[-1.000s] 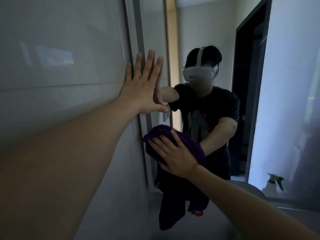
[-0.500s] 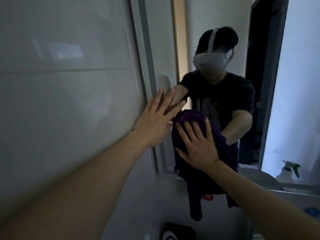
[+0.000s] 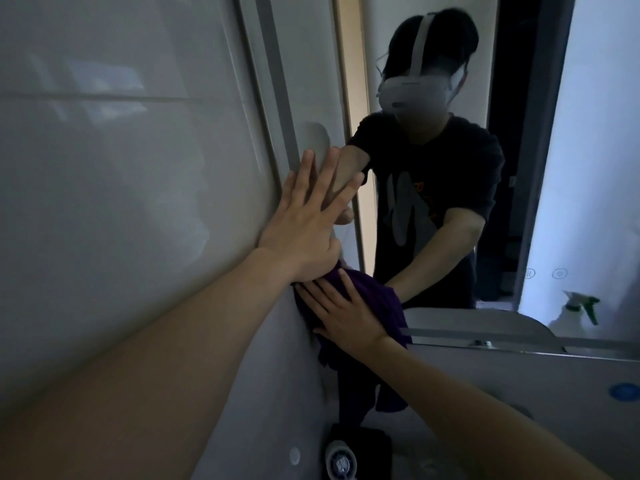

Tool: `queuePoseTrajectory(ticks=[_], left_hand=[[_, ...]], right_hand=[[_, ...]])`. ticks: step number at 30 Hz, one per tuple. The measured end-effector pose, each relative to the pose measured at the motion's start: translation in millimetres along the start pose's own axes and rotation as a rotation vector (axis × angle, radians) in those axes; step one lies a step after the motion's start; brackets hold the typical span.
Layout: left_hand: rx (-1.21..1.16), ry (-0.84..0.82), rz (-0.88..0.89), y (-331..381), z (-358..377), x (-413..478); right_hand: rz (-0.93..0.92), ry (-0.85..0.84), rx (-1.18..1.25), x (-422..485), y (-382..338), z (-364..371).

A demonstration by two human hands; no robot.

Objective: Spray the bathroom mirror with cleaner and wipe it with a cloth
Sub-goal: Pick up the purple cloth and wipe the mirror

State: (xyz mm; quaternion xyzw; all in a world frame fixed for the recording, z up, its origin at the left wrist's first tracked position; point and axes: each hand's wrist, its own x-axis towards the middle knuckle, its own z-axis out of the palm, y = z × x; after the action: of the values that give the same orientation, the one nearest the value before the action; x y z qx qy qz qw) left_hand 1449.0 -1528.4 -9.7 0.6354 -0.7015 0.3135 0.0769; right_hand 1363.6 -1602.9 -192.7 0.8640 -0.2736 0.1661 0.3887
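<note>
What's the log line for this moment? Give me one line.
stage: wiping | left grip: flat across mirror frame | right grip: presses purple cloth on mirror, lower-left corner

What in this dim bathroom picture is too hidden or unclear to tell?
Head view only:
1. The mirror glass under the purple cloth: covered by cloth and right hand.
2. The spray bottle: small, dim reflection; label unreadable.
3. The dark object at the bottom: cut by the edge, too dim to identify.
4. The left hand palm: faces the wall.
</note>
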Motion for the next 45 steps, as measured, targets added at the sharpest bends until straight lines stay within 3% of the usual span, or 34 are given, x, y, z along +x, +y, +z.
queuePoseTrajectory(ticks=[4, 8, 19, 22, 25, 31, 34, 45], left_hand=[[0.028, -0.009, -0.013, 2, 1, -1], [0.049, 0.013, -0.022, 2, 3, -1], [0.07, 0.16, -0.092, 23, 18, 3], [0.136, 0.243, 0.091, 42, 23, 4], [0.213, 0.267, 0.332, 70, 23, 16], [0.261, 0.326, 0.599, 127, 7, 66], [0.269, 0.389, 0.589, 140, 12, 82], [0.272, 0.569, 0.572, 144, 33, 92]], right_hand=[[-0.165, -0.034, -0.053, -21, 22, 4], [-0.182, 0.002, -0.042, -54, 64, 3], [0.021, 0.059, -0.117, -199, 238, -23], [0.114, 0.063, -0.139, -229, 262, -21], [0.194, 0.079, -0.088, -237, 256, -18], [0.338, 0.115, -0.003, -229, 225, -7], [0.338, 0.138, 0.03, -223, 208, 3], [0.038, 0.079, -0.022, -164, 108, 38]])
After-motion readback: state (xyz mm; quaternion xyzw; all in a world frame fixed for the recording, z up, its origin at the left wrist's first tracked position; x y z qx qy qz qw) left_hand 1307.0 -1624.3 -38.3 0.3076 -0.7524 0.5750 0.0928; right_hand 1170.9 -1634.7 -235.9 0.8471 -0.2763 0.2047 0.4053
